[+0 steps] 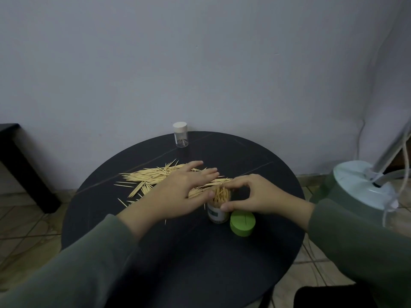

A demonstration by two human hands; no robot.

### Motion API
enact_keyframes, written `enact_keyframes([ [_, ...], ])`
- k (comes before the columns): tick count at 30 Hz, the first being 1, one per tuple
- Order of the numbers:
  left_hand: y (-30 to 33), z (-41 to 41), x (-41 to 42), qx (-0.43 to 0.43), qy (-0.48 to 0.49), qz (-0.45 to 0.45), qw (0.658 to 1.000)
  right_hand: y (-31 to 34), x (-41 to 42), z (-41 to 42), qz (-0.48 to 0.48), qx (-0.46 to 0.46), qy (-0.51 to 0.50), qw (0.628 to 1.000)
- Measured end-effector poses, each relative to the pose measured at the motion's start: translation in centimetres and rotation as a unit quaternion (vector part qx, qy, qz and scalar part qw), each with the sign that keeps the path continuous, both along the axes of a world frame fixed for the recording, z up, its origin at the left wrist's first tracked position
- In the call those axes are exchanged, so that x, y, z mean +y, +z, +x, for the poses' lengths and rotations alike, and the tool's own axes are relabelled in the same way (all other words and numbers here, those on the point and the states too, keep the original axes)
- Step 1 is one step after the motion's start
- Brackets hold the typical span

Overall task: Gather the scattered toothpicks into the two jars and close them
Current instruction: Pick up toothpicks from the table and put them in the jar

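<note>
Wooden toothpicks (151, 175) lie under left hand (178, 194), beside open jar (218, 206).

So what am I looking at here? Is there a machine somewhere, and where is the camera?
No machine: a person works with bare hands, filmed by a camera worn on the head, looking down. On the round black table lies a scattered pile of pale wooden toothpicks. The right hand grips the rim of an open clear jar packed with toothpicks; its green round lid sits beside it. The left hand lies flat, fingers straight, over the pile. At the table's far edge stands a small clear jar with a white cap, nearly empty.
</note>
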State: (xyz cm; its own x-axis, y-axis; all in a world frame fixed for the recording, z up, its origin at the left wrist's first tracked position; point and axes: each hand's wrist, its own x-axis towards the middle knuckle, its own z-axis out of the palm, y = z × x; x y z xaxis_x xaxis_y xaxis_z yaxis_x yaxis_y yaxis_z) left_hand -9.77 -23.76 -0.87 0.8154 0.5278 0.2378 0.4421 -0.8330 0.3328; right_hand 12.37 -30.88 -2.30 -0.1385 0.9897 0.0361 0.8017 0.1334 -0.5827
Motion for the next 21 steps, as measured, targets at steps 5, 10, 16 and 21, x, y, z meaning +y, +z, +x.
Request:
enact_keyframes([
  [5,0.9,0.0,-1.2,0.108,-0.016,-0.048,0.993,0.1,0.0,-0.1,-0.002,-0.009,0.001,1.000],
  [10,1.0,0.4,-1.1,0.134,-0.013,0.070,0.988,0.1,0.1,0.0,-0.002,0.002,0.004,1.000],
  [16,0.4,0.1,-1.1,0.032,-0.058,0.077,0.995,-0.1,0.2,0.0,0.007,0.010,0.009,1.000],
  [21,0.0,0.6,-1.1,0.140,-0.047,0.074,0.986,-0.1,0.3,-0.2,0.016,0.018,0.021,0.999],
])
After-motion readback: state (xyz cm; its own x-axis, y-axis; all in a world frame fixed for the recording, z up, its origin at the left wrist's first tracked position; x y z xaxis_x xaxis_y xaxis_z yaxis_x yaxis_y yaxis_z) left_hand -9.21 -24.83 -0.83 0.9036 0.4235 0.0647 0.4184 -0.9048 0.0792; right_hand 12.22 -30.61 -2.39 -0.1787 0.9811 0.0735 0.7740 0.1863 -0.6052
